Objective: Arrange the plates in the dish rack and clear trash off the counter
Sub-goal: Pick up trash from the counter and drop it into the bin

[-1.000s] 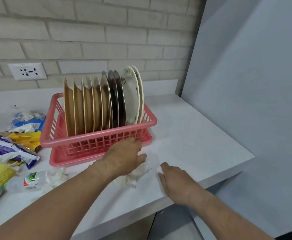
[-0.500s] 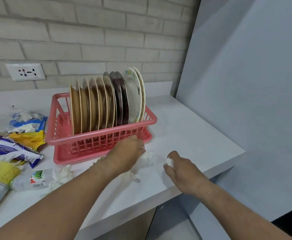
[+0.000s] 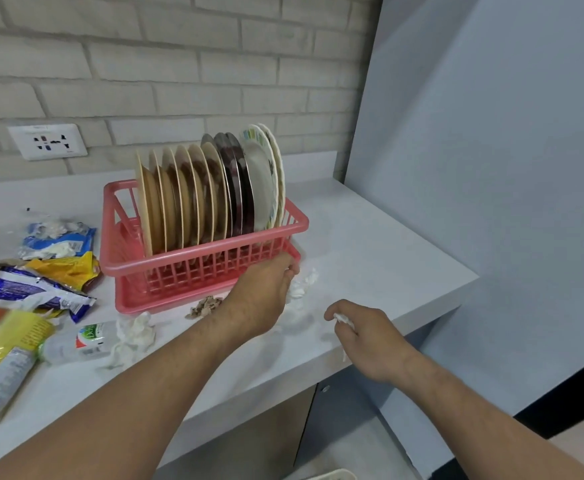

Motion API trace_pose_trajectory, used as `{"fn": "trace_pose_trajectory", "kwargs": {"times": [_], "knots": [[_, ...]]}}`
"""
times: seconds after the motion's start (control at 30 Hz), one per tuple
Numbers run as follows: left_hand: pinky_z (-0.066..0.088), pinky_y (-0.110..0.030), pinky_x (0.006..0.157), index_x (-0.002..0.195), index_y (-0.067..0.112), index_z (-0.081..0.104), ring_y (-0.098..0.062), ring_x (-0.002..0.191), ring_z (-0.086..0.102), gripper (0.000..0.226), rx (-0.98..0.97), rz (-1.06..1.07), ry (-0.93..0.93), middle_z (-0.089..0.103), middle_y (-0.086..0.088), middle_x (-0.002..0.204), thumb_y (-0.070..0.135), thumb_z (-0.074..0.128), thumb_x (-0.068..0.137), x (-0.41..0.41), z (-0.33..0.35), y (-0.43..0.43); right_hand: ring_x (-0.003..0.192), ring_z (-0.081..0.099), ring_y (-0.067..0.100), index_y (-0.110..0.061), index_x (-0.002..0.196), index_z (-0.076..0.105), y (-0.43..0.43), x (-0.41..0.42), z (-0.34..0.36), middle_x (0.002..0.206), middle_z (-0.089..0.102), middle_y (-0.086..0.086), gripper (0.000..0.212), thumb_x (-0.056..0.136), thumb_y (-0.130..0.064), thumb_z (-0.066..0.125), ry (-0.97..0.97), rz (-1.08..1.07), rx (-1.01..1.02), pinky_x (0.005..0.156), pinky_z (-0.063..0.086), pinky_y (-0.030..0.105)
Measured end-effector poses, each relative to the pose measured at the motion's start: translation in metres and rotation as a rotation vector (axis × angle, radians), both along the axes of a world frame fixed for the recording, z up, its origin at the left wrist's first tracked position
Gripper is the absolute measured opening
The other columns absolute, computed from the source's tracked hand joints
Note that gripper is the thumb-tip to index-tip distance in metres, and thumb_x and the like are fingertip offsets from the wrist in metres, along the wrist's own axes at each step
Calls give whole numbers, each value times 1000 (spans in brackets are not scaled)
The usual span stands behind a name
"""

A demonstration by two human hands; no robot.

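Plates [image 3: 210, 192], beige to white, are standing upright in pink plastic dish rack [image 3: 200, 268]. Left hand [image 3: 266, 296] is seemingly curling round crumpled white tissue [image 3: 303, 285] beside rack's corner; right hand [image 3: 366, 337] is pinching small white paper scrap [image 3: 343, 319].

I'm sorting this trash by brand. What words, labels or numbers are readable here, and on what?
No text reads clearly.
bottle label: green and red print, blurred.
blue wrapper: white print, too small.
yellow packet: dark print lines, blurred.
wall socket: tiny marking above the holes, unreadable.
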State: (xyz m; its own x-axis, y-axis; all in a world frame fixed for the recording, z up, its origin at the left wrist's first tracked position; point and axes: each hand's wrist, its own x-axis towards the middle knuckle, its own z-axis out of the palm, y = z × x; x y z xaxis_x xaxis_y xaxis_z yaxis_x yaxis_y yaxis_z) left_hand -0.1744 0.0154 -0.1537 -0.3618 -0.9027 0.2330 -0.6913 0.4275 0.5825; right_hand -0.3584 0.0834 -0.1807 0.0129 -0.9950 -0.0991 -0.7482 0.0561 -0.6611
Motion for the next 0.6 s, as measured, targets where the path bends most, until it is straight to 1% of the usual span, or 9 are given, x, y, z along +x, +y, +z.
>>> {"fn": "trace_pose_trajectory", "kwargs": {"times": [0.07, 0.13, 0.2, 0.23, 0.33, 0.43, 0.47, 0.53, 0.6], "knots": [[40, -27, 66, 95, 12, 57, -20, 82, 54, 31, 22, 11, 45, 59, 0, 88, 32, 33, 102, -5, -5, 10, 46, 50, 2, -26, 102, 60, 7, -7, 0, 74, 53, -11, 22, 98, -14, 42, -28, -16, -17, 44, 38, 12], [45, -31, 70, 89, 4, 59, -23, 81, 55, 52, 78, 31, 107, 60, -8, 86, 46, 31, 100, -13, -7, 21, 52, 53, 2, -26, 88, 62, 12, -15, -2, 77, 62, -3, 11, 95, -23, 54, -59, -38, -50, 47, 41, 13], [44, -31, 67, 81, 3, 60, -21, 75, 55, 60, 86, 79, 103, 59, -6, 80, 57, 39, 93, -23, -9, 33, 57, 57, 5, -25, 76, 61, 19, -26, -6, 73, 65, -2, 20, 90, -38, 64, -77, -53, -65, 52, 45, 16], [43, -29, 63, 78, 6, 60, -18, 73, 54, 54, 76, 119, 87, 57, -3, 78, 57, 48, 89, -30, -12, 39, 57, 58, 5, -23, 73, 61, 24, -33, -9, 68, 65, -2, 26, 88, -44, 65, -100, -69, -53, 53, 45, 17], [37, -23, 56, 77, 17, 56, -11, 70, 51, 22, 115, 204, 97, 55, 3, 82, 37, 64, 83, -60, -23, 61, 49, 56, 4, -18, 69, 61, 39, -62, -20, 57, 63, -1, 30, 89, -40, 66, -159, -96, 20, 52, 47, 18], [46, -27, 53, 79, 20, 55, -16, 67, 58, 7, 237, 155, 104, 62, 2, 82, 19, 60, 84, -76, -45, 78, 46, 57, 12, -11, 73, 63, 50, -85, -42, 65, 63, 7, 22, 90, -24, 66, -270, -146, 112, 48, 51, 26], [49, -27, 53, 82, 23, 56, -14, 65, 61, 8, 275, 132, 106, 64, 2, 80, 15, 57, 85, -82, -55, 84, 47, 58, 12, -11, 76, 65, 54, -94, -52, 71, 64, 8, 18, 91, -21, 66, -275, -156, 141, 46, 50, 24], [47, -14, 54, 97, 31, 57, -7, 65, 63, 19, 345, 74, 94, 66, 3, 82, 14, 57, 88, -90, -76, 96, 51, 60, 11, -17, 80, 68, 61, -108, -75, 80, 65, 4, 13, 92, -20, 65, -221, -152, 165, 46, 48, 21], [39, -5, 60, 114, 34, 60, -5, 79, 61, 29, 394, 61, 38, 66, 7, 98, 22, 63, 88, -99, -103, 106, 62, 62, 10, -22, 82, 71, 69, -121, -100, 84, 67, -2, 12, 92, -24, 65, -139, -136, 167, 52, 52, 24]]}}
